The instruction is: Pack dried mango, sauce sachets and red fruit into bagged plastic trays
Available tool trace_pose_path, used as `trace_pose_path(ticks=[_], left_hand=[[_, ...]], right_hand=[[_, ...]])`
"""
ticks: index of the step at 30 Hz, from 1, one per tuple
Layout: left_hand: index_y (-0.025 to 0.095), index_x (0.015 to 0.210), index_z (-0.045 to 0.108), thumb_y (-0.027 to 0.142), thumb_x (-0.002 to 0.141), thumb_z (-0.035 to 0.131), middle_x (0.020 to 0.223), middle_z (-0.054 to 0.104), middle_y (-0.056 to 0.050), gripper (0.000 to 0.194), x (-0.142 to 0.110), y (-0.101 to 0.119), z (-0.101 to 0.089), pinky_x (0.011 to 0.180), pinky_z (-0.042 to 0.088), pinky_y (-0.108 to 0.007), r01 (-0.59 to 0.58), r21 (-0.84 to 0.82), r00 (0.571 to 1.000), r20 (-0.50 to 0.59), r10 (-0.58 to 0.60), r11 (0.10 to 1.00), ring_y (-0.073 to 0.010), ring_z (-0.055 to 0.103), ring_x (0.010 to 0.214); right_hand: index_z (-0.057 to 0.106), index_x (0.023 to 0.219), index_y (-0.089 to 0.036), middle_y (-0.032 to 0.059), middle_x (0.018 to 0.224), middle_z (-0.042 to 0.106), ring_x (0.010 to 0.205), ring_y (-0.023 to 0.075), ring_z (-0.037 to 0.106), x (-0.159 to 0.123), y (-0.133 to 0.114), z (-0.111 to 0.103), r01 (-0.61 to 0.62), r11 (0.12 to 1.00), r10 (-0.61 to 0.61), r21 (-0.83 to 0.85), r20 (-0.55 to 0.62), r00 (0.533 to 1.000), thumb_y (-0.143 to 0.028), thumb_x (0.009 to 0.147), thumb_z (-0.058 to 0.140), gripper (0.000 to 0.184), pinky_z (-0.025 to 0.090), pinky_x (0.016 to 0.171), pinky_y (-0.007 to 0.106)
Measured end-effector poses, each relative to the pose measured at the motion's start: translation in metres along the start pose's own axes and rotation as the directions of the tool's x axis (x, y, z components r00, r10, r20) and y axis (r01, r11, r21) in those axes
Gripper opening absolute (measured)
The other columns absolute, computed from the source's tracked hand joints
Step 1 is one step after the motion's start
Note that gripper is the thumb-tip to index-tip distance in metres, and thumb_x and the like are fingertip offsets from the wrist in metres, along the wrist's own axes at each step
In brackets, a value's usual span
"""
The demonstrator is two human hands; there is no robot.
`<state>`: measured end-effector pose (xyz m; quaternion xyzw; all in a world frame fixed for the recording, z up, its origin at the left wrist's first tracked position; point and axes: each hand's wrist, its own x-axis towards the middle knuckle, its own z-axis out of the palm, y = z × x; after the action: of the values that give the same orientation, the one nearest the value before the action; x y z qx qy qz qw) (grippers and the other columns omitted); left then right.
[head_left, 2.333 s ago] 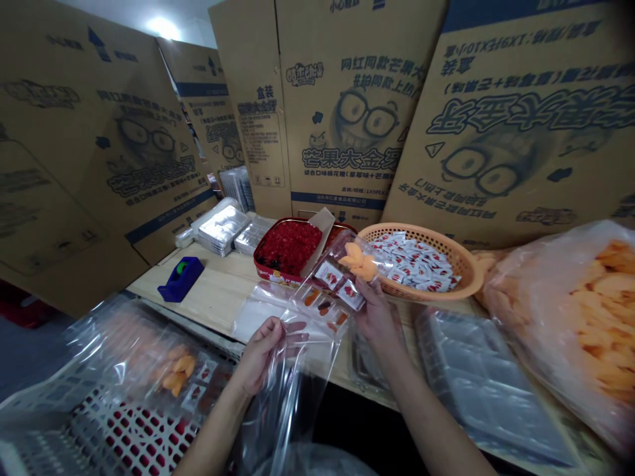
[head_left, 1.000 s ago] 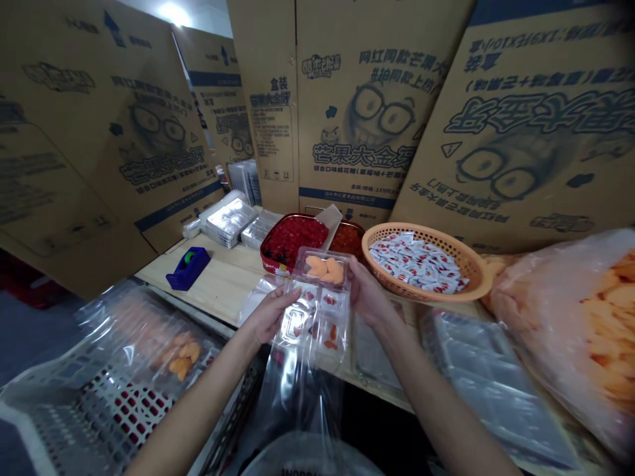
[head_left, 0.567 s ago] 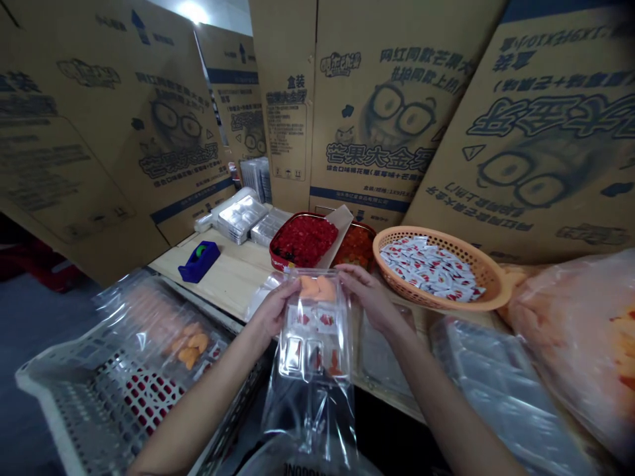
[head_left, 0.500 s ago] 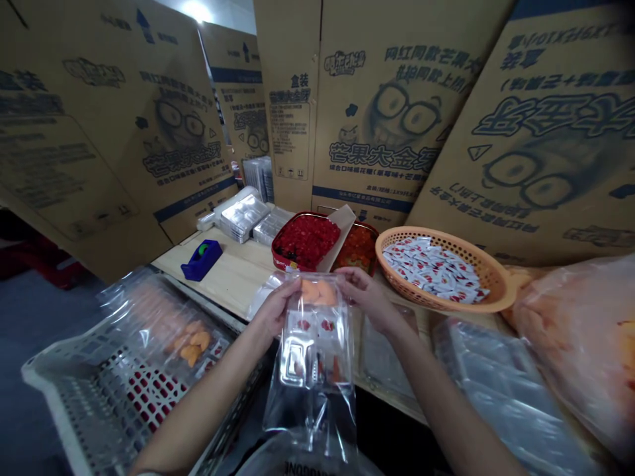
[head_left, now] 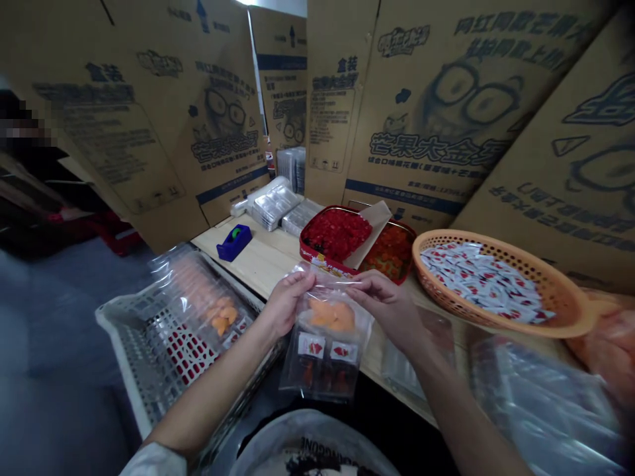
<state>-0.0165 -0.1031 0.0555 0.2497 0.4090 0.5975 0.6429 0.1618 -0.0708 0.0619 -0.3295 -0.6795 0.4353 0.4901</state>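
A clear plastic bag (head_left: 325, 344) hangs in front of me with a clear tray inside it. The tray holds orange pieces at its top, two small red-and-white sachets below them, and dark red bits at the bottom. My left hand (head_left: 286, 303) pinches the bag's top left edge. At the top right edge my right hand (head_left: 389, 309) pinches the same bag. Both hands are closed on the bag's mouth, just above the wooden table's (head_left: 258, 261) front edge.
A white slatted crate (head_left: 149, 344) at the left holds bagged trays. On the table stand a red tin (head_left: 342, 238) of red and orange bits, an orange basket (head_left: 506, 284) of sachets, a blue tape dispenser (head_left: 233, 242), and stacks of clear trays (head_left: 278, 205). Printed cardboard boxes wall in the back.
The tray has slid fully down into the bag. My hands have moved from the tray's sides to the bag's mouth. The view has swung left and closer.
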Motion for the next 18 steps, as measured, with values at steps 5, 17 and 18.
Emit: trace_pose_path(ticks=[5,17,18], left_hand=[[0.013,0.072,0.062,0.03,0.069,0.069,0.086,0.069,-0.007,0.019,-0.045,0.034,-0.014,0.071,0.048,-0.029,-0.164,0.101,0.986,0.024,0.163,0.981,-0.0188,0.063,0.079],[0.016,0.07,0.057,0.036,0.062,0.072,0.074,0.065,0.0,0.027,-0.078,0.045,-0.144,0.064,0.047,-0.022,-0.515,0.316,0.647,-0.467,0.603,0.797,-0.0114,0.059,0.068],[0.016,0.07,0.056,0.038,0.061,0.072,0.073,0.065,0.0,0.029,-0.072,0.032,-0.156,0.065,0.047,-0.023,-0.483,0.322,0.637,-0.508,0.58,0.814,-0.0113,0.058,0.067]], right_hand=[[0.062,0.094,-0.027,0.0033,0.121,0.048,0.09,0.0148,0.057,-0.004,-0.019,0.013,0.084,0.986,-0.073,0.144,-0.08,0.994,-0.024,0.067,0.071,0.028,0.048,0.079,0.031],[0.058,0.102,-0.024,0.006,0.109,0.059,0.086,0.0156,0.06,-0.035,-0.006,-0.014,-0.079,0.992,0.104,0.098,-0.286,0.953,-0.031,0.07,0.069,0.035,0.049,0.083,0.036],[0.058,0.101,-0.024,0.0058,0.11,0.059,0.086,0.0157,0.06,-0.039,-0.002,-0.019,-0.087,0.993,0.107,0.08,-0.3,0.948,-0.031,0.07,0.069,0.034,0.049,0.083,0.036]])
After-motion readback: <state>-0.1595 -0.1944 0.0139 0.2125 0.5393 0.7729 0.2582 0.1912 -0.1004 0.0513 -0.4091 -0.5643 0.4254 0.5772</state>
